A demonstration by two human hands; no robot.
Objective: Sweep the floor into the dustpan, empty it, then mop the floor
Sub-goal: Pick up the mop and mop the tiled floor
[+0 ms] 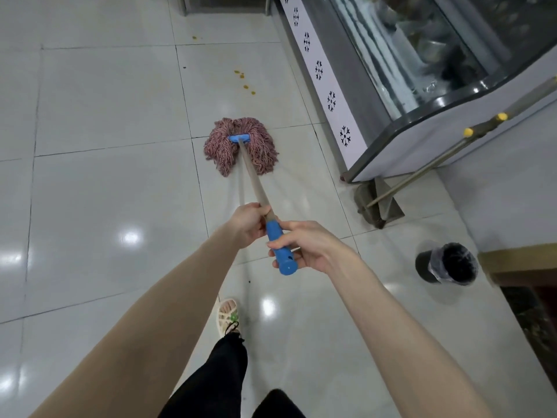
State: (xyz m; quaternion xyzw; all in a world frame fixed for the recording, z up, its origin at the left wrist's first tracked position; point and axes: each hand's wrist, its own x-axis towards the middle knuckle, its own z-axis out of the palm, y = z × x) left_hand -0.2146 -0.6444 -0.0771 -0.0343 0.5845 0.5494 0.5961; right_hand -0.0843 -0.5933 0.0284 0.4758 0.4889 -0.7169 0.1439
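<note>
A string mop with a pinkish head (241,146) lies spread on the pale tiled floor (105,191) ahead of me. Its wooden shaft (252,179) runs back to a blue end grip (281,248). My left hand (250,221) grips the shaft just above the blue grip. Lower down, my right hand (304,245) holds the blue grip itself. A few yellow-orange spots (243,81) mark the tiles beyond the mop head. The dustpan (376,203) stands on the floor at the right, with long handles (446,155) leaning on the display case.
A glass-fronted display freezer (407,86) with a snowflake strip runs along the right. A black bin with a plastic liner (446,263) stands beside a wooden counter corner (518,263). My sandalled foot (228,315) is below the hands. Open tiles stretch to the left.
</note>
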